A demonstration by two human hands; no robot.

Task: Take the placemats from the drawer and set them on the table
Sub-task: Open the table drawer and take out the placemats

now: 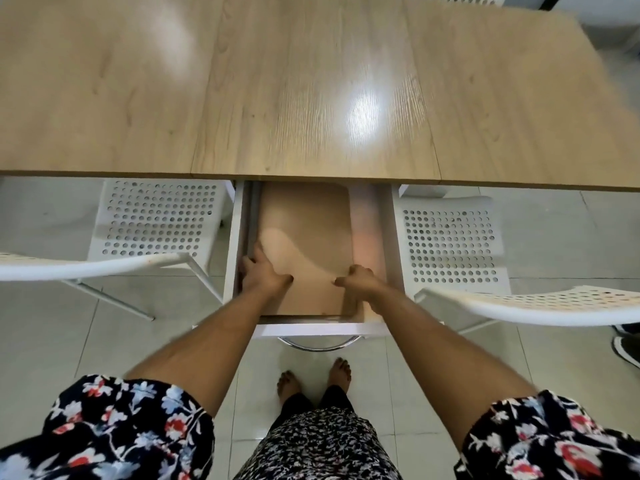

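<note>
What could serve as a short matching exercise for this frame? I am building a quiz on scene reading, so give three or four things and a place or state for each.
Things:
1. drawer
2. placemats
3. left hand
4. chrome handle

States or places:
A. at the stack's left edge
B. fixed on the drawer front
C. pulled open under the table
D. lying inside the drawer

Pairs: 1-C, 2-D, 3-A, 4-B

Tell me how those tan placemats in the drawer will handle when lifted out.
The placemats look thin and flat, so probably light. One edge curls up near the left hand, suggesting they flex rather than stay stiff. The smooth surface may slide, so gripping with both hands seems wise.
</note>
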